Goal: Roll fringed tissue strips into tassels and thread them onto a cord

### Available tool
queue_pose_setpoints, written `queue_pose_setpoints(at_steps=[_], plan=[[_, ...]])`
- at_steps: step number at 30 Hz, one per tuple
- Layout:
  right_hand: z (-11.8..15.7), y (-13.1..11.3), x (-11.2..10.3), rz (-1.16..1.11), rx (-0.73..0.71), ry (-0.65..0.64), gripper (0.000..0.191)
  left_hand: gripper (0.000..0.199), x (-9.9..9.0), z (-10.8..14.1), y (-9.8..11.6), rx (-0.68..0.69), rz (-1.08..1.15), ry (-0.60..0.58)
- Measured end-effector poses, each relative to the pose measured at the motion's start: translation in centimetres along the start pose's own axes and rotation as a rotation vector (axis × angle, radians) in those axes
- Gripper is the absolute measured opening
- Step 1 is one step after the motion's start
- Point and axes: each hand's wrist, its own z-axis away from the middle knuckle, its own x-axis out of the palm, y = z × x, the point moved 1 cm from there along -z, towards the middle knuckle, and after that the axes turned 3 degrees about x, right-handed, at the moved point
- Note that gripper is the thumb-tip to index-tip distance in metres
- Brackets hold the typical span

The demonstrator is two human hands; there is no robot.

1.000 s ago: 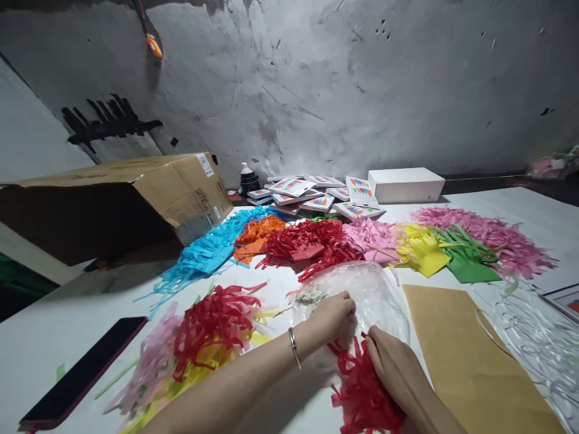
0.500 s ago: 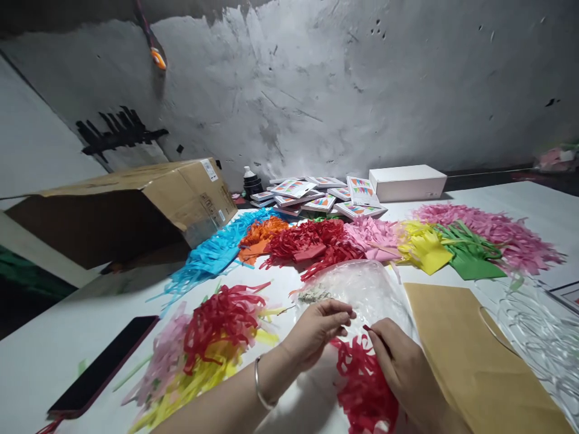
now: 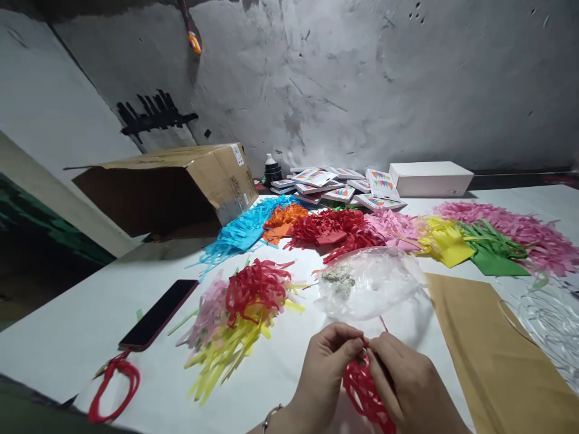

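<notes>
At the near middle of the table, my left hand and my right hand meet fingertip to fingertip. Both are closed in a pinch on the top of a red paper tassel, whose cut strips hang down between them. A thin red end sticks up past the right fingers. Just beyond lies a crumpled clear plastic bag with a small greyish clump in it. To the left spreads a loose pile of tassels, with red strips over yellow strips and pale pink ones.
Fringed paper in blue, orange, red, pink, yellow and green lines the back. Behind it are flat printed boxes, a white box and an open carton. A phone lies left; brown paper and clear cord lie right.
My left hand has come down and joined the right at the red tassel's top, its fingers now closed. The view has turned left, showing the phone's red strap.
</notes>
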Motion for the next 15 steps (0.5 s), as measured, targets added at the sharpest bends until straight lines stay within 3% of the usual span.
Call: queue_pose_setpoints(at_steps=[7, 15], plan=[[1.4, -1.2, 0.9, -0.299, 0.115, -0.105, 0.017, 0.021, -1.5, 1.7, 0.9, 0.147, -0.192, -0.060], [3.7, -1.2, 2.7, -0.254, 0.093, -0.230, 0.016, 0.017, -4.0, 3.1, 0.7, -0.043, -0.255, -0.109]])
